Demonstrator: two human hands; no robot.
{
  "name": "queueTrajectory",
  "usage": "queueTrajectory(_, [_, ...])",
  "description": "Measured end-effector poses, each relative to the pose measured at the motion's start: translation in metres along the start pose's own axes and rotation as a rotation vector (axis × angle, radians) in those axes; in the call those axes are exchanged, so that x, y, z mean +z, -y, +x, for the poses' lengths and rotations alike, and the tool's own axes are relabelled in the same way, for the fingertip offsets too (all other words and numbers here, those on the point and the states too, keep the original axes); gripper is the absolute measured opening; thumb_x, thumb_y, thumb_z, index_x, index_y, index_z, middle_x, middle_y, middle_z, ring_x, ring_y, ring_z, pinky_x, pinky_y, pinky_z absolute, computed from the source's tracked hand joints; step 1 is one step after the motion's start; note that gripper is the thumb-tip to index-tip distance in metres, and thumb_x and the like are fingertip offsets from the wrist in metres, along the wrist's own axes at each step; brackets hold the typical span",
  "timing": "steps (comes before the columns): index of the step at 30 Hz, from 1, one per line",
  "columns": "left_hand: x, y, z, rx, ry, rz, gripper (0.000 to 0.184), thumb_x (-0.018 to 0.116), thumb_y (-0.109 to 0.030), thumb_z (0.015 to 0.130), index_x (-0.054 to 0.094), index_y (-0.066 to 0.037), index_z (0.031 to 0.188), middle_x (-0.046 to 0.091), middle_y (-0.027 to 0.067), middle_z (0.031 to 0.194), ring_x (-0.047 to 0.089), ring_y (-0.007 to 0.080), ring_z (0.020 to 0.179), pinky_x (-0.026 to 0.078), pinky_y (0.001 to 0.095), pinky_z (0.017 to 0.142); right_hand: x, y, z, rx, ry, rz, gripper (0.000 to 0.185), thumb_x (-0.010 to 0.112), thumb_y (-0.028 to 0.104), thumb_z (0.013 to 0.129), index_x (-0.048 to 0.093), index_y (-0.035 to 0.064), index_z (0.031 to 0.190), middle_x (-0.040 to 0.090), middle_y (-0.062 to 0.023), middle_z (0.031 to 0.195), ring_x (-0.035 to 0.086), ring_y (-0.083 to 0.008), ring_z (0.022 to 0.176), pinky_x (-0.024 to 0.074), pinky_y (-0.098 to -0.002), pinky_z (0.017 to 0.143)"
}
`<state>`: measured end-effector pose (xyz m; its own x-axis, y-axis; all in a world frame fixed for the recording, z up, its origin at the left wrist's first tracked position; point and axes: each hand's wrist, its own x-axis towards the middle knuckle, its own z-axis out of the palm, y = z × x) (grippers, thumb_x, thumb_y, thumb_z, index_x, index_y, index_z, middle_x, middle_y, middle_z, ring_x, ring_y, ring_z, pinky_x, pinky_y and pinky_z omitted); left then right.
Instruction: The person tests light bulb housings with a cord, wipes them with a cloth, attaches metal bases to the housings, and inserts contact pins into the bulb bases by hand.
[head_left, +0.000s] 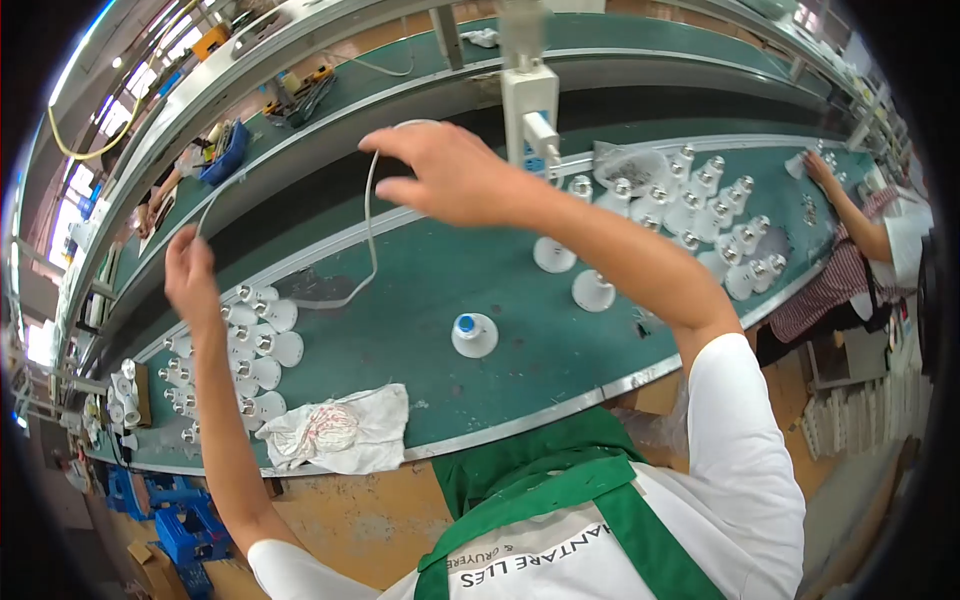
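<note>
My left hand is raised at the left with its fingers pinched around a white cable; motion blurs it slightly. My right hand is up over the back of the bench, thumb and fingers apart. The cable loops behind its fingertips, and I see no grip on it there. A lone white lamp body with a blue top stands on the green bench below my hands. Under my left forearm are several white lamp bodies with metal screw caps.
A white cloth with red marks lies at the front edge. More lamp bodies and a clear bag are on the right. A white post-mounted box stands behind. A co-worker's hand touches a lamp body at far right.
</note>
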<state>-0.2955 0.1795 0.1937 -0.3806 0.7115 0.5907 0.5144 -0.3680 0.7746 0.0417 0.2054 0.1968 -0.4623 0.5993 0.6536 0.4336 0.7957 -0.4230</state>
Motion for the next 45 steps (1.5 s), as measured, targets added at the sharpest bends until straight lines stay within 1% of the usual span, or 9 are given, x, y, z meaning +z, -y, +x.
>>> queueTrajectory(2, [0.024, 0.033, 0.027, -0.161, -0.042, 0.04, 0.025, 0.054, -0.009, 0.08, 0.052, -0.004, 0.104, 0.052, 0.0003, 0.072, 0.043, 0.0065, 0.062, 0.034, 0.0203, 0.055, 0.02, -0.029, 0.042, 0.278, 0.269, -0.104, 0.042, 0.061, 0.031, 0.075, 0.06, 0.0037, 0.106, 0.062, -0.0187, 0.102, 0.057, -0.0341, 0.1, 0.046, -0.0422, 0.086])
queueTrajectory(7, [0.103, 0.091, 0.066, 0.178, -0.114, 0.269, 0.016, 0.052, -0.013, 0.082, 0.056, -0.005, 0.096, 0.059, 0.0116, 0.086, 0.058, 0.0231, 0.08, 0.045, 0.0333, 0.076, 0.062, -0.109, 0.091, 0.52, 0.256, -0.37, 0.038, 0.059, 0.034, 0.075, 0.066, 0.0041, 0.098, 0.063, -0.0192, 0.103, 0.059, -0.0363, 0.098, 0.0481, -0.0444, 0.083])
queueTrajectory(12, [0.152, 0.191, 0.049, -0.049, 0.603, 0.578, 0.055, 0.055, -0.029, 0.079, 0.039, -0.023, 0.132, 0.048, 0.0136, 0.129, 0.042, 0.0426, 0.119, 0.033, 0.0551, 0.096, 0.068, -0.166, 0.07, 0.649, 0.452, -0.752, 0.035, 0.06, 0.031, 0.074, 0.066, 0.0047, 0.097, 0.064, -0.0175, 0.103, 0.061, -0.0333, 0.097, 0.0492, -0.0434, 0.081])
queueTrajectory(16, [0.119, 0.135, 0.002, 0.114, 0.692, 0.811, 0.052, 0.062, -0.035, 0.075, 0.049, -0.024, 0.124, 0.044, 0.0083, 0.131, 0.039, 0.033, 0.122, 0.031, 0.0547, 0.096, 0.07, -0.149, 0.049, 0.727, 0.682, -0.707, 0.032, 0.059, 0.026, 0.075, 0.064, 0.003, 0.097, 0.065, -0.0177, 0.095, 0.063, -0.0317, 0.089, 0.0495, -0.0427, 0.079])
queueTrajectory(21, [0.03, 0.073, -0.046, 0.443, 0.608, 0.814, 0.045, 0.065, -0.022, 0.077, 0.053, -0.015, 0.119, 0.051, 0.0087, 0.125, 0.046, 0.0299, 0.116, 0.039, 0.044, 0.091, 0.081, -0.082, 0.02, 0.19, 0.474, -0.589, 0.033, 0.061, 0.032, 0.075, 0.065, 0.0042, 0.092, 0.065, -0.0155, 0.088, 0.063, -0.0319, 0.083, 0.0501, -0.0415, 0.074])
queueTrajectory(26, [-0.069, 0.014, -0.112, 0.146, 0.785, 0.724, 0.033, 0.062, -0.013, 0.078, 0.059, -0.004, 0.109, 0.063, 0.0147, 0.103, 0.059, 0.0305, 0.094, 0.046, 0.0348, 0.081, 0.066, 0.002, -0.021, 0.148, 0.553, -0.371, 0.031, 0.06, 0.032, 0.079, 0.064, 0.0064, 0.097, 0.065, -0.0127, 0.089, 0.06, -0.0323, 0.084, 0.0479, -0.0409, 0.073])
queueTrajectory(32, [-0.16, 0.023, -0.198, -0.181, 0.601, 0.929, 0.025, 0.062, -0.016, 0.079, 0.061, -0.004, 0.101, 0.063, 0.0143, 0.093, 0.061, 0.0302, 0.08, 0.046, 0.0384, 0.071, 0.058, -0.014, -0.06, 0.13, 0.658, -0.406, 0.031, 0.061, 0.03, 0.078, 0.064, 0.0049, 0.096, 0.064, -0.0142, 0.089, 0.059, -0.0328, 0.086, 0.0469, -0.0422, 0.074])
queueTrajectory(38, [-0.15, 0.014, -0.237, -0.177, 0.486, 0.69, 0.02, 0.063, -0.008, 0.077, 0.06, -0.002, 0.096, 0.062, 0.0128, 0.092, 0.06, 0.0272, 0.073, 0.046, 0.0363, 0.066, 0.041, -0.047, -0.075, 0.255, 0.754, -0.515, 0.025, 0.061, 0.026, 0.075, 0.067, 0.0086, 0.093, 0.065, -0.0141, 0.087, 0.061, -0.0322, 0.087, 0.0488, -0.0421, 0.076])
queueTrajectory(45, [-0.073, -0.006, -0.205, 0.079, 0.562, 0.506, 0.019, 0.065, -0.002, 0.075, 0.061, -0.002, 0.093, 0.062, 0.0118, 0.09, 0.059, 0.0268, 0.074, 0.046, 0.0355, 0.065, 0.06, -0.055, -0.115, 0.235, 1.307, -0.526, 0.026, 0.061, 0.016, 0.069, 0.067, 0.0101, 0.093, 0.064, -0.0127, 0.092, 0.06, -0.0302, 0.092, 0.0478, -0.0428, 0.079])
